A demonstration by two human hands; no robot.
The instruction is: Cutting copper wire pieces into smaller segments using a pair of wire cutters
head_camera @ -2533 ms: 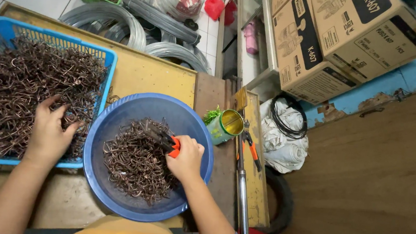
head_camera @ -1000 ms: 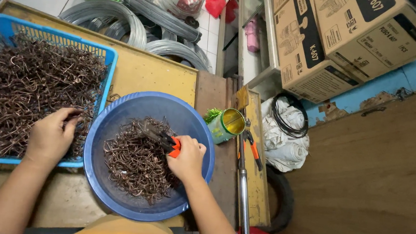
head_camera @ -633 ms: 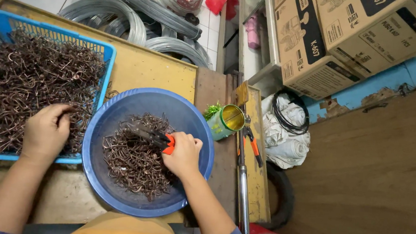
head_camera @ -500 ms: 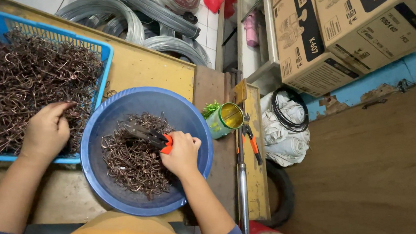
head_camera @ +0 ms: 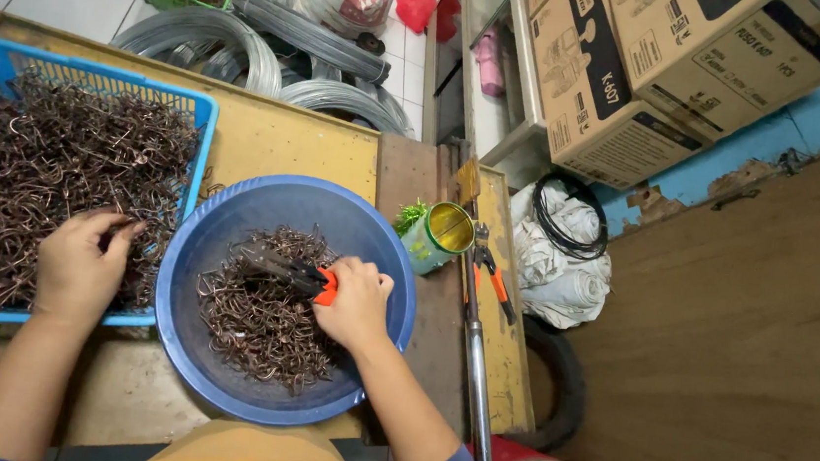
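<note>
Left of centre in the frame, the left hand point(head_camera: 81, 266) rests palm-down in the blue rectangular basket point(head_camera: 203, 133), its fingers curled loosely into the heap of brown wire hooks point(head_camera: 44, 179) that fills it; whether it has actually pinched one hook cannot be told. The basket takes up the left side of the frame on the yellow workbench point(head_camera: 280, 135). Just right of it, near the lower centre, stands the round blue basin point(head_camera: 383, 258), its rim touching the basket's edge, with a smaller pile of bent wire pieces point(head_camera: 259, 321) in the bottom. The right hand point(head_camera: 354, 305) is closed in a fist around the orange handles of a pair of pliers point(head_camera: 283, 269), whose dark nose points left over that pile. Just beside the basin's right rim, a green tin can point(head_camera: 441, 233) with a gold inside lies tilted. Right of it, a long metal bar point(head_camera: 475, 365) runs down the bench edge. Coils of grey wire point(head_camera: 219, 36) lie on the tiled floor at upper left, and cardboard boxes point(head_camera: 662, 65) are stacked at upper right.
</note>
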